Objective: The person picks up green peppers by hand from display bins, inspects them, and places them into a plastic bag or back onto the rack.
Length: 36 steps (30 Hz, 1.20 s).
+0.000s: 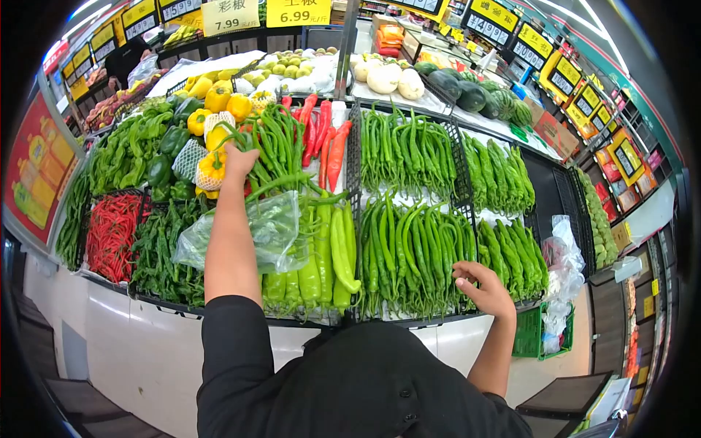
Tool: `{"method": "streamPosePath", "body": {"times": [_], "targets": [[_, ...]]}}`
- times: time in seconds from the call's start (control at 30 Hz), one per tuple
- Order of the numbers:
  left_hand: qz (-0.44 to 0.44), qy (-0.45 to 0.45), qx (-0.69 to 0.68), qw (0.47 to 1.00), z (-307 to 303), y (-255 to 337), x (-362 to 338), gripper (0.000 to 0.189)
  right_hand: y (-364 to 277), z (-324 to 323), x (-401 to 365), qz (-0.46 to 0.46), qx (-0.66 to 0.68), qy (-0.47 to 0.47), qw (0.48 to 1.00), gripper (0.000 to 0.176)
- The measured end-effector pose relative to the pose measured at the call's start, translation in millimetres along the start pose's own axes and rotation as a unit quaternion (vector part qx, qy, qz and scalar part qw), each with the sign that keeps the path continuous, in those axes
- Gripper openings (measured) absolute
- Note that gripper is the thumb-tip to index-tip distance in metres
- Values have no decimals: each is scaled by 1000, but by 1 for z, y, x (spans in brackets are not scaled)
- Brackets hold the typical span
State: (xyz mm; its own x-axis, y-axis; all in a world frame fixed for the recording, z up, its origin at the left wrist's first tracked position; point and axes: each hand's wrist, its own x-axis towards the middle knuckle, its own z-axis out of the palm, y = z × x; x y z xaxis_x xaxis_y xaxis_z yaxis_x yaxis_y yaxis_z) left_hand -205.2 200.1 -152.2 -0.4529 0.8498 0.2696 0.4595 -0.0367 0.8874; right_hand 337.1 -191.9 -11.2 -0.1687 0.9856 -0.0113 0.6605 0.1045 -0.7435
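Note:
My left hand (237, 162) reaches across to the back of the stand, its fingers closed round the near left end of a bunch of long green chili peppers (276, 150); the fingertips are partly hidden. Yellow bell peppers (212, 166) lie just left of that hand. Under my left forearm a clear plastic bag (270, 225) rests over light green peppers (310, 274). My right hand (483, 289) hovers at the right edge of neatly laid green chili peppers (409, 252), holding nothing, thumb and fingers apart and slightly bent.
Red peppers (338, 157) stand behind the light green ones. Small red chilies (113, 237) fill a left section. Black crate dividers (355, 212) separate the rows. A green crate (529, 332) with plastic bags (561, 270) stands at the right. Watermelons (471, 95) lie farther back.

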Motion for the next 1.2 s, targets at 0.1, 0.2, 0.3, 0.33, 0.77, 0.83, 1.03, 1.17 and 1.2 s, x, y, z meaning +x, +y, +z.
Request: {"method": "streamPosePath", "body": {"times": [0.1,0.2,0.3,0.33,0.77,0.83,1.03,1.17,1.2], "targets": [[-93,-51,-144,984,-41,97,-44,72,-2,4,1,-3,-7,-3,1000,31],[-37,-15,-205,978,-48,118,-38,67,-5,8,6,-6,-16,-4,1000,33],[64,22,-239,969,-66,171,-50,63,-7,12,12,-13,-13,-9,1000,33],[108,33,-260,959,-69,181,-50,63,-5,13,16,-20,-2,-17,1000,33],[328,39,-322,887,-26,265,-134,66,-72,75,118,-149,131,-1,980,56],[332,21,-317,888,-22,270,-159,67,-79,88,132,-161,140,35,976,61],[293,-102,-377,873,-11,267,-231,73,-93,94,150,-223,171,147,948,53],[250,-189,-412,856,-8,267,-272,73,-97,89,129,-211,139,104,962,29],[239,-204,-407,858,-5,265,-276,72,-99,85,122,-167,149,75,972,24]]}}
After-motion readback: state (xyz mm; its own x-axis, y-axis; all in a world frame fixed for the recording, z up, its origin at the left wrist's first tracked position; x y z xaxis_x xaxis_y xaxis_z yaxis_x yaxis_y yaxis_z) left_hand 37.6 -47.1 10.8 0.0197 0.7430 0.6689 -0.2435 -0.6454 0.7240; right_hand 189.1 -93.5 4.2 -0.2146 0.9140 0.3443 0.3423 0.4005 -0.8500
